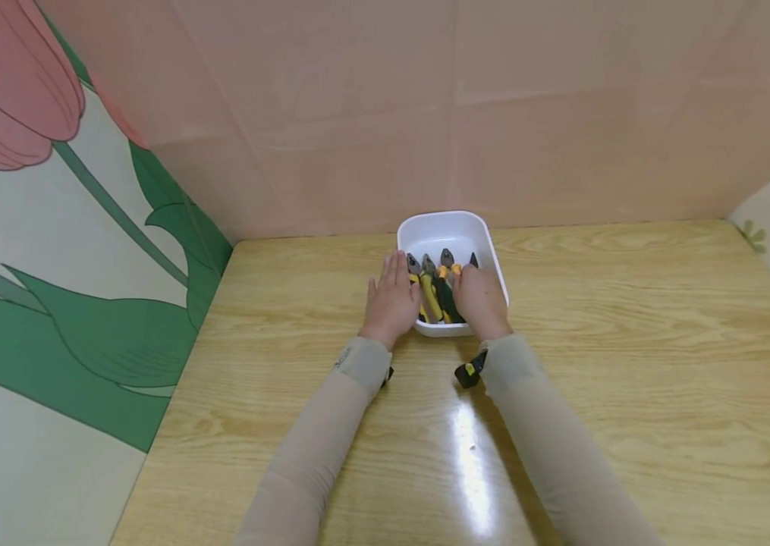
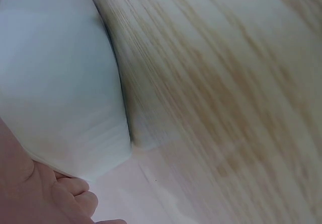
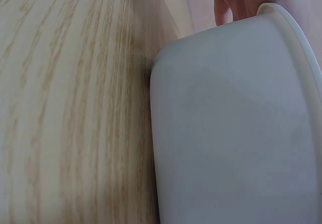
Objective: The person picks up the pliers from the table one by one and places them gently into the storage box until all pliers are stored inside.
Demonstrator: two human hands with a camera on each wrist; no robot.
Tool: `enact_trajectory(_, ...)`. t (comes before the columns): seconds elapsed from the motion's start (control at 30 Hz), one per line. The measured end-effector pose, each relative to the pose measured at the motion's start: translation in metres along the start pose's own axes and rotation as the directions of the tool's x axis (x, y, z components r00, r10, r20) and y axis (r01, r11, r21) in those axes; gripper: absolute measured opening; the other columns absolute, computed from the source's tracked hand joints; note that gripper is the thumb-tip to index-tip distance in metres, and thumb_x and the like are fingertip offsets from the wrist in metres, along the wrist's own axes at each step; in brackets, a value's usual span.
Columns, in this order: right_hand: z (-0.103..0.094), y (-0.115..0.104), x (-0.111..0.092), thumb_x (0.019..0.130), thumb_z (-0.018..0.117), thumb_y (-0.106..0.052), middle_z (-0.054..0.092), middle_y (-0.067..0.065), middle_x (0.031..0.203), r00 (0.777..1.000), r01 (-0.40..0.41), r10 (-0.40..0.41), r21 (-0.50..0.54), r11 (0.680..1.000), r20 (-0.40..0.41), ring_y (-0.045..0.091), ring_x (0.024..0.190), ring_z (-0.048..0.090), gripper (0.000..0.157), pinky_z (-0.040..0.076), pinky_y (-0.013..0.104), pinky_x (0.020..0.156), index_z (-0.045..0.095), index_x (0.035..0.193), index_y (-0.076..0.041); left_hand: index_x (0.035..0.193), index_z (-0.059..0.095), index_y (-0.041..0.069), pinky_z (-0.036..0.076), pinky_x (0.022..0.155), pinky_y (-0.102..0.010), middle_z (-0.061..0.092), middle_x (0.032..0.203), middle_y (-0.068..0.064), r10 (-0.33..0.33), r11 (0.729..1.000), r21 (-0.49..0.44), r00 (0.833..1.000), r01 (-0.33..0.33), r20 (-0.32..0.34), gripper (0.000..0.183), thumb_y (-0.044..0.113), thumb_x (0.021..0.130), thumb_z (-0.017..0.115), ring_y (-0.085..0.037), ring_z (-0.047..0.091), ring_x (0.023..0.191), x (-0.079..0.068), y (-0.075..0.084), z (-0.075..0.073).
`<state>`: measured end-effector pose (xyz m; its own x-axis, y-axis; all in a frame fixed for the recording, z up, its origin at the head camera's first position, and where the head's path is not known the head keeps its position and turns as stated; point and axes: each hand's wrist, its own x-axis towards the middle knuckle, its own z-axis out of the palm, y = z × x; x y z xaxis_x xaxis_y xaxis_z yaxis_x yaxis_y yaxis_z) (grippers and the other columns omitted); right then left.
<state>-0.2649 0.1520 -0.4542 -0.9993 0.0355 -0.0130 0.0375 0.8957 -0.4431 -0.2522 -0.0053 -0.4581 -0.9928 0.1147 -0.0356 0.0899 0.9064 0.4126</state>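
A white plastic bin (image 1: 449, 331) stands on the wooden table, with several pliers lying side by side in it, heads toward the far side. One pair of pliers (image 1: 431, 292) has yellow handles; beside it lies one with dark green and orange handles (image 1: 446, 297). My left hand (image 1: 390, 305) rests along the bin's left rim, fingers straight and pointing away. Over the bin's right part, my right hand (image 1: 482, 302) reaches down among the pliers, fingertips hidden. A dark pointed tip (image 1: 473, 260) shows just beyond it. I cannot tell whether the right hand grips a tool.
The wooden table (image 1: 630, 364) extends to both sides of the bin. A pinkish-beige sheet (image 1: 357, 129) hangs behind the table's far edge. On the left stands a wall with a tulip picture (image 1: 111, 326). Small black devices (image 1: 468, 374) sit at the wrists.
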Motion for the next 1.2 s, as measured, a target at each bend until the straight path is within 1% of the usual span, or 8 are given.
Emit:
enact_trajectory(0.2,0.0016,0.0013,0.0014,0.100,0.046,-0.024,0.066,0.019,0.090,1.000,-0.006,0.006,-0.001,1.000,0.017,0.029,0.077,0.059,0.033,0.050,0.041,0.065,0.062,0.103,0.005,0.156,0.002,0.015,0.012,0.123,-0.054,0.005,0.165,-0.003,0.004,1.000,0.008,1.000,-0.004,0.000,0.064,0.038,0.104,0.030,-0.019,0.002,0.154,0.0008,-0.0005,0.0016)
enact_trajectory(0.33,0.0009,0.0010,0.0015,0.100,0.045,-0.023,0.065,0.018,0.091,0.999,-0.019,0.019,0.000,1.000,0.030,0.030,0.079,0.059,0.032,0.050,0.041,0.066,0.062,0.104,0.004,0.156,0.002,0.015,0.013,0.123,-0.054,0.006,0.165,-0.003,0.006,1.000,0.012,1.000,-0.006,-0.001,0.063,0.037,0.104,0.030,-0.019,0.003,0.154,0.0012,-0.0007,0.0019)
enact_trajectory(0.47,-0.0001,0.0000,0.0012,0.101,0.045,-0.023,0.063,0.017,0.091,0.998,-0.039,0.038,0.015,0.999,0.046,0.028,0.081,0.055,0.032,0.048,0.039,0.067,0.064,0.105,0.003,0.156,0.003,0.014,0.013,0.123,-0.055,0.006,0.165,-0.003,0.007,1.000,0.011,1.000,-0.007,-0.004,0.064,0.037,0.104,0.031,-0.020,0.003,0.154,0.0016,-0.0008,0.0021)
enact_trajectory(0.6,-0.0007,-0.0009,0.0015,0.101,0.045,-0.023,0.063,0.016,0.092,0.997,-0.052,0.051,0.013,0.999,0.060,0.027,0.082,0.054,0.034,0.048,0.037,0.067,0.065,0.108,0.003,0.156,0.003,0.014,0.013,0.122,-0.056,0.005,0.165,-0.003,0.007,1.000,0.008,1.000,-0.007,-0.009,0.064,0.037,0.104,0.031,-0.019,0.003,0.154,0.0019,-0.0013,0.0027)
enact_trajectory(0.97,-0.0020,-0.0014,0.0011,0.102,0.043,-0.024,0.061,0.017,0.098,0.993,-0.072,0.071,0.008,0.997,0.099,0.028,0.088,0.054,0.036,0.051,0.038,0.071,0.063,0.114,0.003,0.156,0.002,0.015,0.012,0.123,-0.054,0.003,0.165,-0.001,0.005,1.000,-0.005,1.000,-0.005,-0.004,0.064,0.038,0.104,0.031,-0.018,0.001,0.154,0.0010,-0.0012,0.0031)
enact_trajectory(1.1,-0.0029,-0.0019,0.0009,0.102,0.043,-0.023,0.061,0.018,0.099,0.992,-0.071,0.070,0.005,0.997,0.102,0.028,0.089,0.053,0.035,0.051,0.039,0.072,0.062,0.116,0.003,0.156,0.001,0.015,0.012,0.123,-0.054,0.000,0.165,0.000,0.003,1.000,-0.003,1.000,-0.003,-0.001,0.064,0.038,0.104,0.031,-0.018,0.001,0.154,0.0009,-0.0010,0.0029)
enact_trajectory(1.2,-0.0030,-0.0019,0.0007,0.102,0.043,-0.022,0.061,0.018,0.100,0.993,-0.066,0.065,0.004,0.998,0.097,0.028,0.089,0.053,0.035,0.051,0.039,0.073,0.063,0.116,0.003,0.156,0.002,0.015,0.013,0.123,-0.055,0.001,0.165,0.000,0.006,1.000,-0.001,1.000,-0.006,-0.004,0.064,0.037,0.104,0.031,-0.019,0.001,0.154,0.0009,-0.0010,0.0030)
